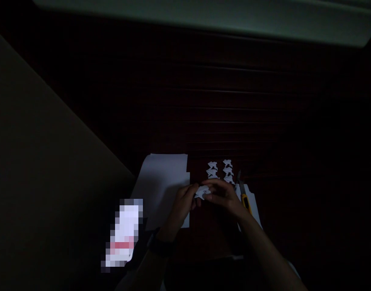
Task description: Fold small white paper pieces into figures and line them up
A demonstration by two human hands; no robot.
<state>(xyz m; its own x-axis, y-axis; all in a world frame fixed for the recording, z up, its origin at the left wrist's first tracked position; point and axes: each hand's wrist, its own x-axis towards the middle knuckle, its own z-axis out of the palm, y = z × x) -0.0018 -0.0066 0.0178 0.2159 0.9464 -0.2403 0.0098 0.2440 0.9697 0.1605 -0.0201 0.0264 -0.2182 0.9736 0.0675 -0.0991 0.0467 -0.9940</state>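
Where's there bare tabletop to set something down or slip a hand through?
The tabletop looks bare in two patches: a narrow strip between the big sheets and the folded papers, and a wider one below the left hand and right hand, between the sheets and the right forearm. It's crowded around the folded papers and knife; too dark to judge farther right.

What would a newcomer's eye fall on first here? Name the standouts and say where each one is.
The bright, pixelated patch at lower left jumps out of the dark. Next comes the small white folded piece held in the left hand, the right hand at it. Then the yellow cutter, on white paper to the right.
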